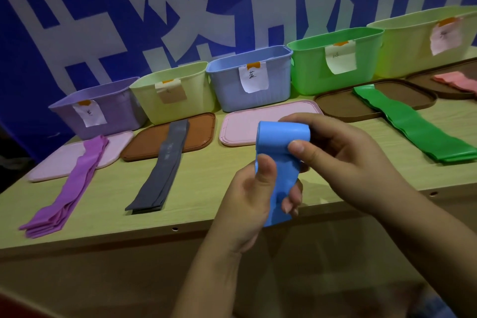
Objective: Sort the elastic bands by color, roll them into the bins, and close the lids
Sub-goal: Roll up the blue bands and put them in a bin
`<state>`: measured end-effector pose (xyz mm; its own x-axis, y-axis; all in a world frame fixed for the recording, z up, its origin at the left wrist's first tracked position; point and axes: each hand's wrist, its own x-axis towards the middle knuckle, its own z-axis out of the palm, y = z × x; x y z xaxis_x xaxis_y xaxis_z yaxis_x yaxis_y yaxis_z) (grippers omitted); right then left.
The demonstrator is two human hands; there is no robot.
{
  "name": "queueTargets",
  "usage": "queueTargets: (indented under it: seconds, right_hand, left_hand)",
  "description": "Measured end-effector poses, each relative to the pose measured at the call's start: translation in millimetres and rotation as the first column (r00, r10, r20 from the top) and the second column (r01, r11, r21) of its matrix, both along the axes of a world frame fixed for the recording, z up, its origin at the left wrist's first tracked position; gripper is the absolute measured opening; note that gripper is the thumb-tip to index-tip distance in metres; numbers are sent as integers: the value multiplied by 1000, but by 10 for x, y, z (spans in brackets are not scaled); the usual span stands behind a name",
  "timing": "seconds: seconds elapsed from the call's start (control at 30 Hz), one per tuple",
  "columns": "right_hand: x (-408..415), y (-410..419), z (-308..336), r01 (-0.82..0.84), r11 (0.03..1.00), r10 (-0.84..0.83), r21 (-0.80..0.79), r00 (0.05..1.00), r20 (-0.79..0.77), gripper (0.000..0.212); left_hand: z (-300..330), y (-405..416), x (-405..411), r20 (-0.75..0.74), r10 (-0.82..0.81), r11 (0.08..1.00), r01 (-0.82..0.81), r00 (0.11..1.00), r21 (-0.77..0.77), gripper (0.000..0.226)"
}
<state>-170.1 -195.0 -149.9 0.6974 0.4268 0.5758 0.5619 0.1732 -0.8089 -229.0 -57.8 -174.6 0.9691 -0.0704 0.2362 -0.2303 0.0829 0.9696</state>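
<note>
A blue elastic band [277, 152] is partly rolled above the table's front edge. My right hand [346, 157] grips the rolled top, thumb on its front. My left hand [247, 196] holds the loose lower strip between thumb and fingers. Behind it stands the open blue bin [251, 79] with its pink lid [245, 126] flat in front. Purple bands [69, 188], grey bands [162, 170], green bands [415, 126] and pink bands [456, 81] lie stretched out, each across a lid.
The purple bin [100, 108], pale yellow bin [175, 93], green bin [335, 59] and large yellow bin [426, 39] stand open in a row along the blue wall. Lids lie flat before them: pink [46, 165], brown [198, 134], dark brown [340, 106]. The wooden table edge [129, 237] runs close to me.
</note>
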Motion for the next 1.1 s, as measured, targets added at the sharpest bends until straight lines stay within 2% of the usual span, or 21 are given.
queueTargets:
  seconds: [0.07,0.17,0.23,0.3,0.37,0.4,0.43,0.53,0.57,0.67,0.77,0.87,0.97,1.1]
  right_hand:
    - [-26,7,-35,74,995,-63,-66,987,151,27]
    - [-46,40,-106,241,956,-139,-165,871,471,35]
    - [-19,57,-140,282,937,-138,-205,840,524,38]
    - [9,34,-152,216,945,-97,-244,902,422,40]
    - [-30,-9,-85,-79,974,96,-214,993,73,40]
    - [-49,-25,-49,-192,969,177,-155,979,-101,38]
    - [-62,-21,-25,-230,966,202,-114,955,-217,36]
    - [-54,30,-30,-261,959,204,-107,905,-374,48]
    - [-51,44,-35,-295,951,235,-92,885,-403,43]
    - [-38,38,-51,-310,948,257,-73,879,-401,25]
    - [-13,22,-70,-238,967,201,-88,929,-310,28]
    - [-49,42,-87,-208,978,195,-24,944,-267,30]
    - [-88,34,-94,-167,985,172,43,956,-239,28]
    - [-46,10,-61,-111,990,127,89,971,-201,28]
  left_hand:
    - [-22,-12,9,26,19,999,-18,999,-41,72]
    - [-21,-48,12,35,145,986,-142,989,-91,73]
    - [-30,-52,19,-5,231,970,-231,973,-80,75]
    - [-47,-48,23,-40,257,963,-260,965,-76,71]
    - [-46,-37,16,-43,256,963,-258,966,-78,63]
    - [-27,-27,9,-43,244,966,-247,969,-81,57]
    - [-12,-8,6,-48,217,971,-221,975,-87,51]
    - [31,61,0,-115,89,984,-105,989,-141,38]
    - [35,83,-1,-134,51,983,-74,990,-166,42]
    - [-1,138,7,-144,-48,968,10,988,-250,52]
    - [-11,153,33,-129,-150,934,98,980,-343,49]
    - [-36,173,55,-125,-158,923,102,979,-371,57]
    - [-65,153,26,-107,-54,954,20,993,-298,51]
    - [-109,102,17,-89,210,969,-219,974,-111,34]
